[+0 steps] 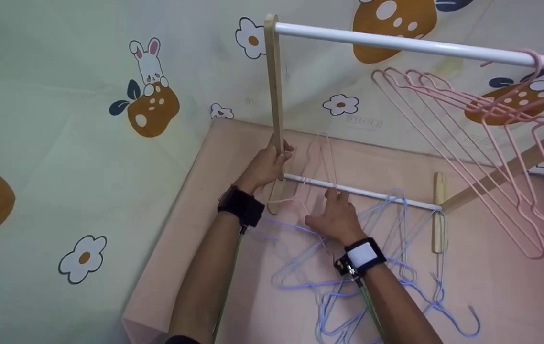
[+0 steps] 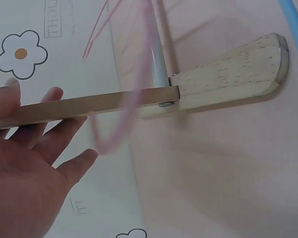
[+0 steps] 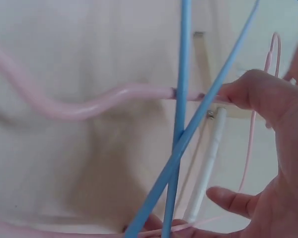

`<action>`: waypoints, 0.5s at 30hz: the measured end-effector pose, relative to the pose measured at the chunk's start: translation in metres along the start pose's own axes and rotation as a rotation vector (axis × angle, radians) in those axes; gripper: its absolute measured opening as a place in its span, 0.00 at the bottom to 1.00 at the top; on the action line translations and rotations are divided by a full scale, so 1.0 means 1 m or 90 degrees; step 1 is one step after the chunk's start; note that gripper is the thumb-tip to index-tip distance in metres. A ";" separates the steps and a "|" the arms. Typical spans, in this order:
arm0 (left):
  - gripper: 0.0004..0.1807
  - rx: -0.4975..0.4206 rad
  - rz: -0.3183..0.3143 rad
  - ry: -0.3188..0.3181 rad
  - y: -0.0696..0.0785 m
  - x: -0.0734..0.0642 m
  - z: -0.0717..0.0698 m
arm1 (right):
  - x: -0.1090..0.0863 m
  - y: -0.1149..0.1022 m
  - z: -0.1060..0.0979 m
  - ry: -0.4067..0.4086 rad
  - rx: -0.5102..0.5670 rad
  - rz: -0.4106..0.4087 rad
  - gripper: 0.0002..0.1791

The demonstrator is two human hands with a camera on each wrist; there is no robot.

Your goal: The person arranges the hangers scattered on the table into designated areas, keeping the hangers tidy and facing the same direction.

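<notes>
In the head view, my left hand (image 1: 267, 165) grips the wooden upright (image 1: 275, 91) of a small clothes rack near its foot. The left wrist view shows thumb and fingers on opposite sides of that upright (image 2: 84, 106). My right hand (image 1: 341, 217) holds a pink hanger (image 1: 332, 165) beside the rack's lower white bar (image 1: 367, 193). Up close in the right wrist view, the thumb presses the pink wire (image 3: 69, 111), with other fingers at its lower stretch. Blue hanger wires (image 3: 181, 64) cross in front. Part of the pink hanger is hidden behind the hand.
Several pink hangers (image 1: 537, 59) hang from the upper white bar (image 1: 396, 44) at the right. Blue hangers (image 1: 468, 335) lie tangled on the pink surface (image 1: 190, 267) below and against the lower bar. A patterned wall covering (image 1: 85, 167) stands at the left and back.
</notes>
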State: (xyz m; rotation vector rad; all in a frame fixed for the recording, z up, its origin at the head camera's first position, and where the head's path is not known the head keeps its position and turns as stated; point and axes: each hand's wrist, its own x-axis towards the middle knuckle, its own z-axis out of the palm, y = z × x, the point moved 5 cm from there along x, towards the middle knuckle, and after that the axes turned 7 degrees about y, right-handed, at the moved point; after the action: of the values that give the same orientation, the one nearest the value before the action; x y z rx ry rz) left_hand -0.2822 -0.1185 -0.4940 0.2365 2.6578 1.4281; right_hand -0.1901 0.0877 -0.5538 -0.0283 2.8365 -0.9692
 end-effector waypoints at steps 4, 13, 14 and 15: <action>0.16 -0.025 -0.013 -0.011 0.000 0.000 0.000 | 0.000 0.007 -0.008 -0.030 0.052 0.013 0.45; 0.15 -0.046 -0.004 -0.001 -0.003 -0.002 0.002 | 0.003 0.021 -0.022 -0.045 0.234 -0.006 0.42; 0.15 -0.054 -0.002 -0.001 -0.003 -0.002 0.002 | 0.003 0.022 -0.023 -0.043 0.264 -0.008 0.41; 0.15 -0.061 0.001 -0.002 -0.003 -0.002 0.002 | 0.003 0.024 -0.025 -0.042 0.288 -0.008 0.41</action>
State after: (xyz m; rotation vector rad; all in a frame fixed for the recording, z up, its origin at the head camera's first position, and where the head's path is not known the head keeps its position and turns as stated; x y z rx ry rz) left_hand -0.2803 -0.1182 -0.4974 0.2321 2.5781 1.5498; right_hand -0.1964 0.1211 -0.5494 -0.0282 2.4959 -1.5533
